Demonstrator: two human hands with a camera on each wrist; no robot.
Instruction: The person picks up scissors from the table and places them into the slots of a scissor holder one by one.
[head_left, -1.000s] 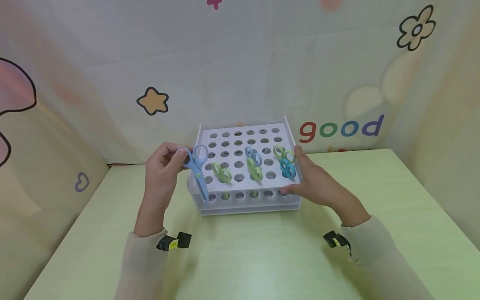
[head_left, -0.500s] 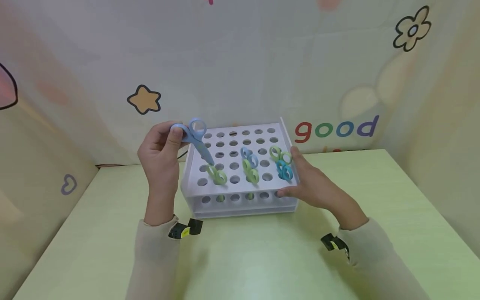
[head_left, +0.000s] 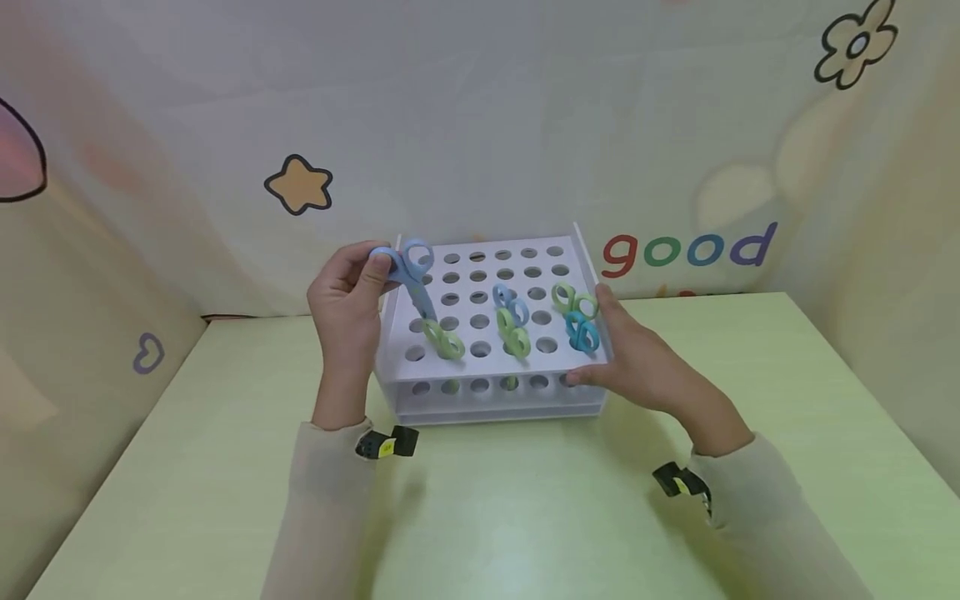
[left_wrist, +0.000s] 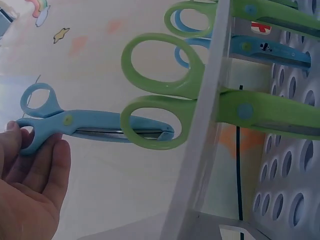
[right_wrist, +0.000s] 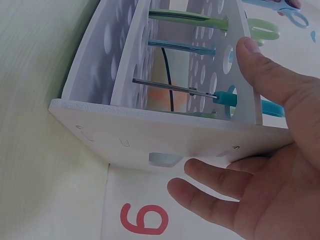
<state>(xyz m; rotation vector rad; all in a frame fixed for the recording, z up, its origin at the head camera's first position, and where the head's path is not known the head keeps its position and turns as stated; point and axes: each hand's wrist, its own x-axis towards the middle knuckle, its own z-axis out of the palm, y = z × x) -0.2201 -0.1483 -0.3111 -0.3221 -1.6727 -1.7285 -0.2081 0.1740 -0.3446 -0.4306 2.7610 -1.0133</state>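
Note:
My left hand [head_left: 345, 308] pinches one handle loop of a pair of light blue scissors [head_left: 415, 282] between thumb and fingers. Their blades are closed and point down over the left part of a white rack [head_left: 480, 368] with rows of round holes. In the left wrist view, the tip overlaps a handle loop of green scissors [left_wrist: 245, 107] seated in the rack. My right hand [head_left: 641, 358] holds the rack's right side. In the right wrist view, its thumb [right_wrist: 265, 70] presses the holed plate's edge, with the fingers along the outer side wall.
More scissors stand in the rack, handles up: a blue pair [head_left: 510, 304] and a green pair [head_left: 513, 335] mid-rack, another green pair [head_left: 574, 302] and a teal pair [head_left: 582, 333] at right. The rack stands on a pale green table [head_left: 495, 500] before a printed curtain [head_left: 480, 125].
My left hand has raised the light blue scissors from in front of the rack's left edge to above its top plate, farther back. My right hand keeps its place on the rack.

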